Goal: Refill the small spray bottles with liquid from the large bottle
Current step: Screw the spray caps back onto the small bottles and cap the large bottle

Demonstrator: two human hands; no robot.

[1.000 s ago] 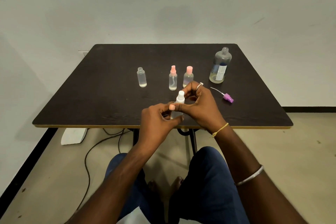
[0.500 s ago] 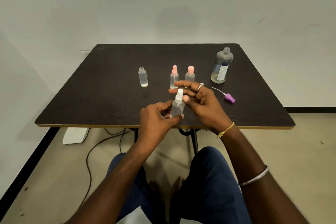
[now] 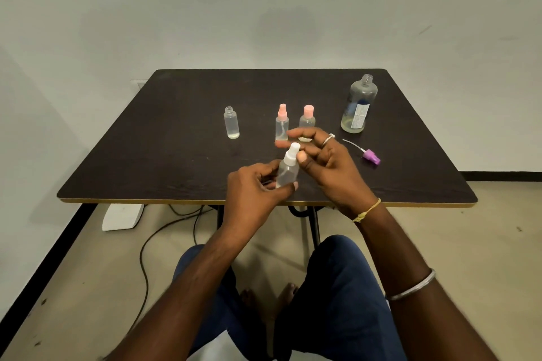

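My left hand (image 3: 255, 193) grips the body of a small clear spray bottle with a white top (image 3: 289, 167), tilted to the right above the table's near edge. My right hand (image 3: 325, 164) sits beside the white top with fingers spread, thumb tip against it. Behind stand two small bottles with pink tops (image 3: 282, 123) (image 3: 307, 120) and a small uncapped bottle (image 3: 231, 122). The large clear bottle (image 3: 359, 104), uncapped and nearly empty, stands at the back right. A purple spray head with its tube (image 3: 370, 155) lies on the table to the right.
The dark table (image 3: 146, 155) has a yellow-edged rim close to my hands. Beneath it are black cables (image 3: 164, 231), a white object (image 3: 121, 215) on the floor, the table leg, and my knees in blue trousers.
My right hand has loosened from the white top and its fingers have spread. The held bottle has tilted to the right. My left hand has stayed on the bottle.
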